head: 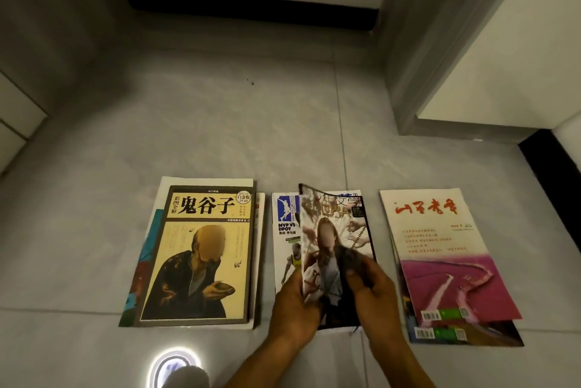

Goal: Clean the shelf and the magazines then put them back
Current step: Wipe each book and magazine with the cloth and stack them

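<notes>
Two forearms low over the floor; left hand point(294, 302) gripping the magazine point(336, 249); right hand point(374, 287) pinching a dark cloth point(353, 262) against its cover

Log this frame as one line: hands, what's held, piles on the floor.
left hand grips magazine edge | right hand wipes its cover with dark cloth | three piles on floor | shelf not visible
</notes>
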The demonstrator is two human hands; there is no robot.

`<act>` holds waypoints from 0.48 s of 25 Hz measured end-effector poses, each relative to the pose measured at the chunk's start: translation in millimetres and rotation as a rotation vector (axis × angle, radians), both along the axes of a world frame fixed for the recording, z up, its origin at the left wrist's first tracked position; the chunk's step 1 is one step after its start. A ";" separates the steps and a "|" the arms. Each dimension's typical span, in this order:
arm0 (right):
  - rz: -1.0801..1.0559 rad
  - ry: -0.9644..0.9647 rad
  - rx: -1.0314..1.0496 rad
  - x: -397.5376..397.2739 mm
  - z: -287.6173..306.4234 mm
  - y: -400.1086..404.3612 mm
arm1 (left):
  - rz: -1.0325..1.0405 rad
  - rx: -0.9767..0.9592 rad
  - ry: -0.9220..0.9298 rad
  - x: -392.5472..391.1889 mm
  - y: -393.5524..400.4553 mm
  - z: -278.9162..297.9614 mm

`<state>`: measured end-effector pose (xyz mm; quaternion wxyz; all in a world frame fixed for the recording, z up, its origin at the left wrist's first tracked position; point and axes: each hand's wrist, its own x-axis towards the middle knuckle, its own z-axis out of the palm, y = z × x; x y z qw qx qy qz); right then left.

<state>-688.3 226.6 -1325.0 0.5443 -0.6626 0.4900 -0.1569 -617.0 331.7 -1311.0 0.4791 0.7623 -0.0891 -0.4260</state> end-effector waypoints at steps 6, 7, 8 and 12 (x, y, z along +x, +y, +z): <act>0.196 -0.250 -0.620 22.5 80.2 -4.2 | 0.046 -0.158 -0.745 31.5 0.2 45.4; 0.288 -0.186 -0.826 26.8 84.2 -6.2 | 0.046 -0.218 -0.763 34.3 -1.8 57.1; 0.379 -0.141 -0.960 28.7 85.1 -11.9 | 0.048 -0.275 -0.715 35.5 -4.1 67.7; 0.632 -0.134 -0.754 19.5 92.2 -37.4 | 0.112 -0.391 -0.457 38.2 -5.1 75.8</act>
